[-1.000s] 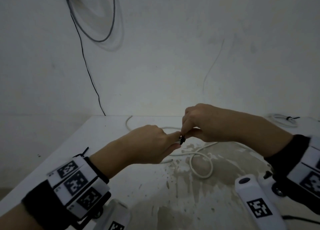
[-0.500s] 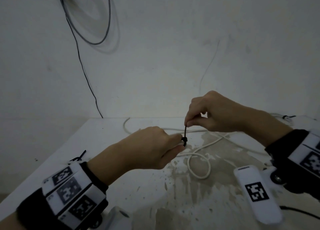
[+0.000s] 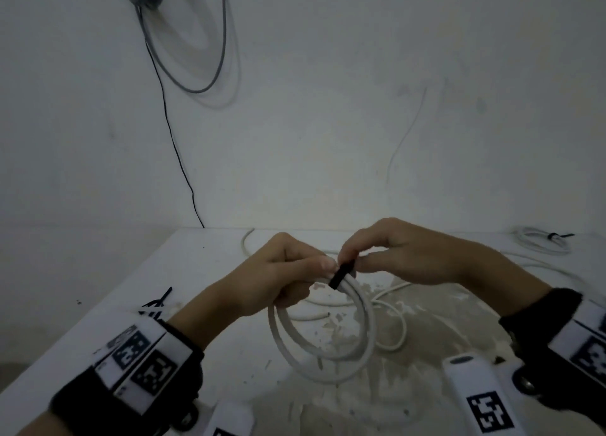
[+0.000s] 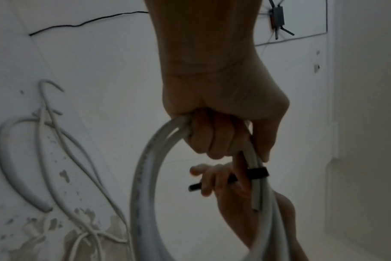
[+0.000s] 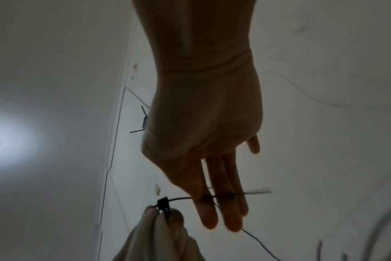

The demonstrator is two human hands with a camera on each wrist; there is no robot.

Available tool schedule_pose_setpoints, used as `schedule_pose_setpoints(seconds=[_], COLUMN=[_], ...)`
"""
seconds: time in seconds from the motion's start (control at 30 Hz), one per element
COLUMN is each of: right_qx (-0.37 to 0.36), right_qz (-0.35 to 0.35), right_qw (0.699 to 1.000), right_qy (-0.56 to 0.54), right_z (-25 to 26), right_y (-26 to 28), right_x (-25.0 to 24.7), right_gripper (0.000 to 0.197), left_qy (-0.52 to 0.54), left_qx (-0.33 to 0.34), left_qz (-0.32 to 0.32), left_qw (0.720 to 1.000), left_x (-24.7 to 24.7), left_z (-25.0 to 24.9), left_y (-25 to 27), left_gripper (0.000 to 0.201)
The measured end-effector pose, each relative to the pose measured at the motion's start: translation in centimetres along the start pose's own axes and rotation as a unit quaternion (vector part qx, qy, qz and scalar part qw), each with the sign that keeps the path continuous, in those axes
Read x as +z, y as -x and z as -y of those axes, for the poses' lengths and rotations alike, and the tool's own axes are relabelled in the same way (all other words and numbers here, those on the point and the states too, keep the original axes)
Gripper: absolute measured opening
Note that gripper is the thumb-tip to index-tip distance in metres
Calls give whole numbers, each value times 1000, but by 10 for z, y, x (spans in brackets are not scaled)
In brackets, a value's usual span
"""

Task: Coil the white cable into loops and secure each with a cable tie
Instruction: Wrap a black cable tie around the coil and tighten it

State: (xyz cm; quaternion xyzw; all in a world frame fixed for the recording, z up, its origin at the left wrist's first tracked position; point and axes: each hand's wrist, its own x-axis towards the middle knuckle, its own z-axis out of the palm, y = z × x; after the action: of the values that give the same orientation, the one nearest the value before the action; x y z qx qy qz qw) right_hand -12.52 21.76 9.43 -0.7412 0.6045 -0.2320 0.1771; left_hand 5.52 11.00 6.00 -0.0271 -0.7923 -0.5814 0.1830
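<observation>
The person is fastening a black cable tie around a coil of white cable, which is hanging in the air above the white table. The left hand is gripping the top of the coil in a closed fist, with the looped strands bunched under its fingers. The right hand is working the tie just beside the left thumb; in the right wrist view its fingers are lying nearly straight with the tie's tail crossing them, though the head view is suggesting a pinch, so the exact hold is unclear. In the left wrist view the band is already sitting around the strands, so tightening appears to be under way. The next move is probably calling for a steady pull on the tail while the left fist is keeping the strands together.

More loose cable is trailing over the stained tabletop below, and a bundle already tied is resting near the far right edge. Spare ties are lying near the left edge. The wall is standing close behind the table, while above the surface there is open room for lifting and pulling.
</observation>
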Motion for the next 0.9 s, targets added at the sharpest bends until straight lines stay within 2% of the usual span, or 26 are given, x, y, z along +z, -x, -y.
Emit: schedule_pose_setpoints(seconds=[0.07, 0.13, 0.2, 0.3, 0.43, 0.57, 0.67, 0.73, 0.8, 0.87, 0.9], right_qx=[-20, -32, -8, -4, -28, -29, -25, -10, 12, 60, 104], right_qz=[36, 59, 67, 88, 91, 54, 6, -82, -203, -295, -320], right_qw=[988, 957, 921, 879, 858, 869, 896, 930, 952, 944, 936], right_qy=[-146, -284, -384, -469, -505, -492, -443, -357, -231, -133, -107], right_z=[3, 6, 8, 9, 7, 5, 3, 2, 1, -3, -5], right_y=[2, 5, 7, 9, 14, 20, 22, 21, 18, 14, 12], right_x=[5, 11, 12, 13, 18, 22, 24, 25, 23, 22, 25], right_gripper=[21, 24, 16, 13, 27, 29, 23, 11, 6, 33, 46], left_qy=[89, 122, 130, 118, 70, 14, -34, -59, -44, 27, 64], left_qx=[-24, -31, -38, -49, -65, -46, -50, -58, -66, -57, -50], left_qz=[22, 42, 54, 87, 134, 165, 152, 109, 39, -41, -85], left_qw=[995, 991, 989, 988, 986, 985, 987, 991, 996, 997, 993], left_x=[-2, -2, -3, -4, -7, -8, -10, -14, -17, -16, -14], left_z=[-2, -3, -4, -10, -19, -28, -30, -26, -18, -12, -10], left_y=[-3, -6, -9, -12, -15, -18, -21, -23, -24, -25, -27], left_gripper=[34, 36, 36, 37, 37, 21, 24, 24, 36, 36, 39])
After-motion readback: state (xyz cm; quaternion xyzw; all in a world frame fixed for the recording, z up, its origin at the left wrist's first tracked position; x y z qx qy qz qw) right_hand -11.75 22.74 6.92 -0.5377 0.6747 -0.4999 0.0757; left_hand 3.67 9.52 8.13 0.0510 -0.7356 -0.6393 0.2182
